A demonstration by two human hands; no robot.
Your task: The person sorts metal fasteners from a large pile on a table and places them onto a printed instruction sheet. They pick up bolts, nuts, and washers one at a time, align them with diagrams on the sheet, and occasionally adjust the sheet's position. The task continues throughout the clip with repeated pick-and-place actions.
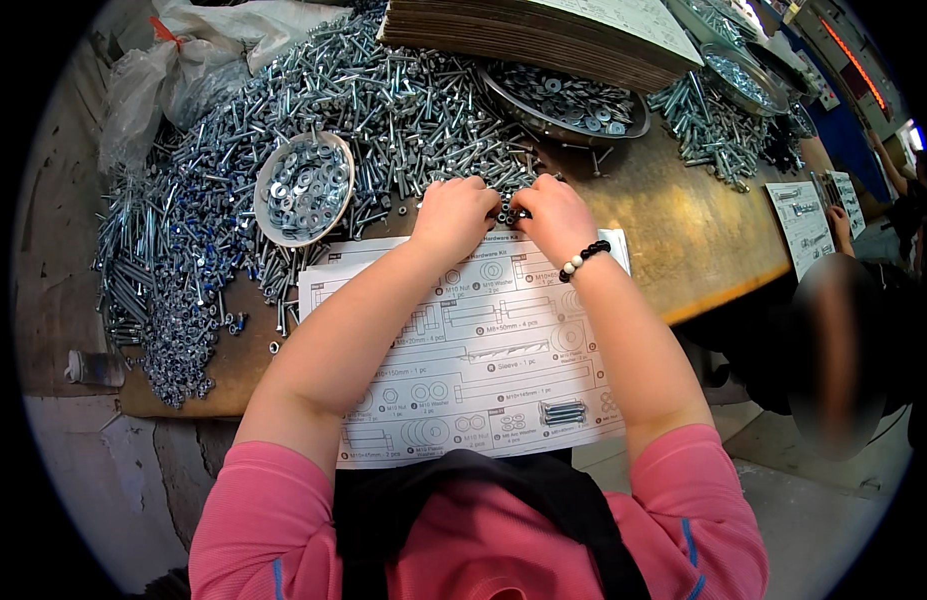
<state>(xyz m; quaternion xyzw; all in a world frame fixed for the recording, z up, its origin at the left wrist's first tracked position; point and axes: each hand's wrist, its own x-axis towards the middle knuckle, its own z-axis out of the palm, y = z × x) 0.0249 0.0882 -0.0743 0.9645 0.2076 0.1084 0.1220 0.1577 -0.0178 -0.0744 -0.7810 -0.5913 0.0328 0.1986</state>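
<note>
Across a worn wooden worktable (688, 265), seen from above, a person in a pink short-sleeved top reaches both bare forearms forward to the near edge of a large heap of silver bolts (218, 165). The left hand (457, 216) and the right hand (556, 218) are near each other with a narrow gap between, fingers curled down and inward at some small dark metal hardware (505, 214). The fingertips are partly hidden, so I cannot tell whether either hand is clamped on a piece. A bracelet (585, 259) of black and pale beads circles the right wrist.

Beneath the forearms lie printed paper sheets (523, 386) with line drawings of fasteners, reaching toward the person's lap. Near their lower edge, a small row of silver bolts (563, 412) rests on the drawings.

Left of the hands, a round pale bowl (301, 242) of washers sits tilted among the bolts. Farther left, nearer the person, is a pile of nuts (178, 352). Beyond the hands, a metal tray (640, 122) holds more washers, beside a thick stack of cardboard (543, 45). At far right, a co-worker's hand (840, 222) is by other printed sheets (798, 228).
</note>
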